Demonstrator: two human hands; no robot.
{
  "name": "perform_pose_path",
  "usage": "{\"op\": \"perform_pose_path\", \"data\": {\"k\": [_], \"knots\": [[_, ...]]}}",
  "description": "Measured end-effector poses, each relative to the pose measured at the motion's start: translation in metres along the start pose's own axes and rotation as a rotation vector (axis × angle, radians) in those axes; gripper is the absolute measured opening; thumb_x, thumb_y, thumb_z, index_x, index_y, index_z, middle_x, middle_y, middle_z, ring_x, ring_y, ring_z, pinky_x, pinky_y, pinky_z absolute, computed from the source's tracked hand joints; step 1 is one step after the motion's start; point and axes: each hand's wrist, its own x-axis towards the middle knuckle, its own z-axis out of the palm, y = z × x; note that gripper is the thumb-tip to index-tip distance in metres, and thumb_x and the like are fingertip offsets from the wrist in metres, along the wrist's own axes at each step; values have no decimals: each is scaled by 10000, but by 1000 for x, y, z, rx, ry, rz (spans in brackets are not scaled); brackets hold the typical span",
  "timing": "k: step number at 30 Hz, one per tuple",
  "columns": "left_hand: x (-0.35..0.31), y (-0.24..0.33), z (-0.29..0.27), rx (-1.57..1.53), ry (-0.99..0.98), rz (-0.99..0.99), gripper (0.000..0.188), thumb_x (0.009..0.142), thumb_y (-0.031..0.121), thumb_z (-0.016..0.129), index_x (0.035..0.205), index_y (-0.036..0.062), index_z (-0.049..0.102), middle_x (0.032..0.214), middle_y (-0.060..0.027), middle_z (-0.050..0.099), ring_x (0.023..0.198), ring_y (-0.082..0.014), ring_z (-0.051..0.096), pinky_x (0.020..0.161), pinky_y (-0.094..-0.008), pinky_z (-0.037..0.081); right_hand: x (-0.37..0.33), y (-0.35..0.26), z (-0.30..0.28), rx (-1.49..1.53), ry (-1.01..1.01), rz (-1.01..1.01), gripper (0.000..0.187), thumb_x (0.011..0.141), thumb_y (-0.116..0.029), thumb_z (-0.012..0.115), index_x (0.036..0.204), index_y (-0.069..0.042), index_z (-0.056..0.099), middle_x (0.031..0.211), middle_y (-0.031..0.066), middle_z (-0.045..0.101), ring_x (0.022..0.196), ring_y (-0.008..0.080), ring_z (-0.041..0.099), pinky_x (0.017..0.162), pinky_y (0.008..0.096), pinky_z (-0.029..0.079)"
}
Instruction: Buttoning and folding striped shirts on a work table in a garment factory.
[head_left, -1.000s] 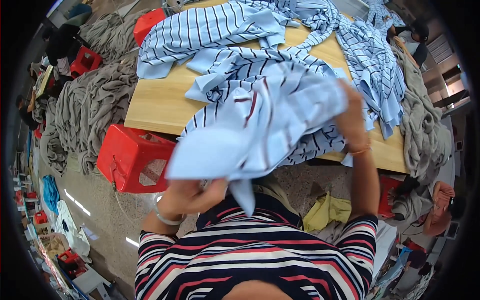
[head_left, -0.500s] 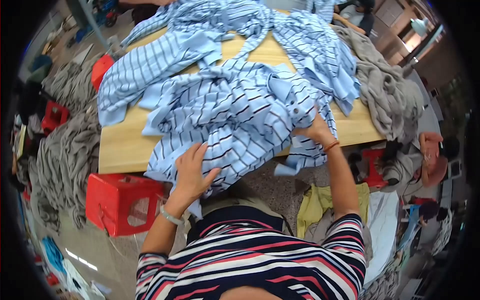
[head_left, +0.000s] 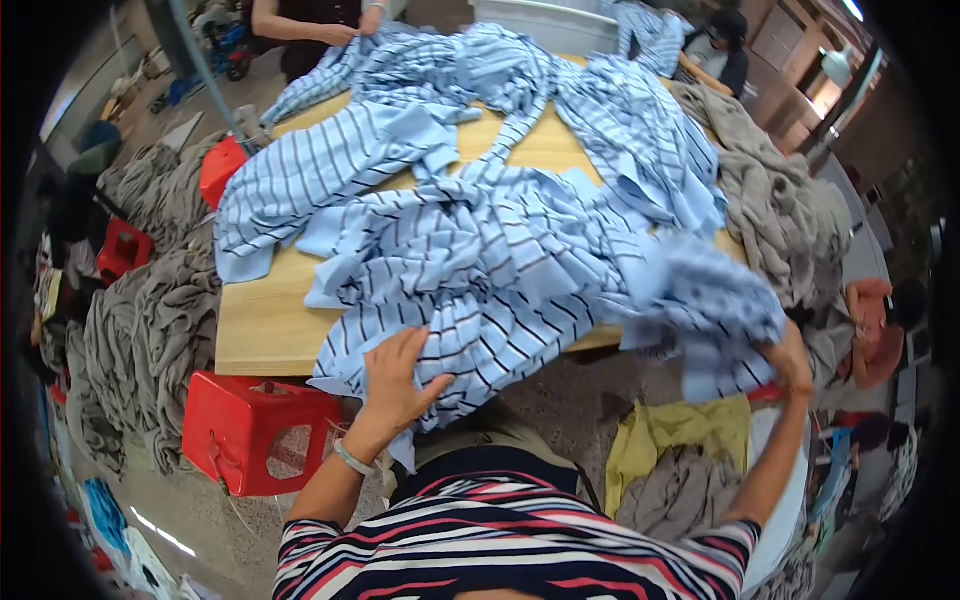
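Note:
A blue garment with dark stripes [head_left: 510,245] lies crumpled over the near edge of the wooden table [head_left: 260,330]. On its near left part rests my left hand [head_left: 400,385], fingers stretched out and the thumb apart. Out to the right, past the table's edge, my right hand [head_left: 787,360] is closed on a bunched part of the same garment. That part is smeared by motion and hangs from my fingers. Other blue striped garments [head_left: 335,160] lie on the left and far side of the table, and one more [head_left: 650,150] at the far right.
Grey cloth is heaped to the left [head_left: 140,350] and right [head_left: 780,200]. A red stool [head_left: 255,430] stands by the near left table corner. Yellow cloth [head_left: 630,440] lies low on my right. Across the table, another person's hands [head_left: 345,32] hold striped cloth.
My right hand has swung outward to the right, drawing part of the striped garment with it. My left hand stays on the cloth. The far person's hands have come into view.

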Motion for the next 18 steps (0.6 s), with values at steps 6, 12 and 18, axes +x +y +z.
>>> {"op": "perform_pose_path", "data": {"k": [6,12,18], "knots": [[8,-4,-1,-14,-70,29,731,679,419,769,1273,73,521,1229,-106,549,1127,-292,484,911,-417,335,-50,52,-24,-661,-297,560,314,778,-219,618,962,24,693,1013,278,639,960,417,624,800,479,504],[11,-6,-8,-65,-77,2,738,688,442,759,1283,72,525,1221,-98,544,1119,-288,476,895,-416,333,105,49,-54,-703,-296,550,343,765,-233,592,957,38,679,1027,291,633,1024,417,612,831,479,504],[23,-17,-1,-161,-132,-7,750,618,471,797,1207,67,569,1173,-88,568,1068,-295,490,867,-422,343,457,-88,-137,-222,520,205,358,815,-261,584,1055,-6,656,1012,233,676,870,370,668,767,431,534]]}}
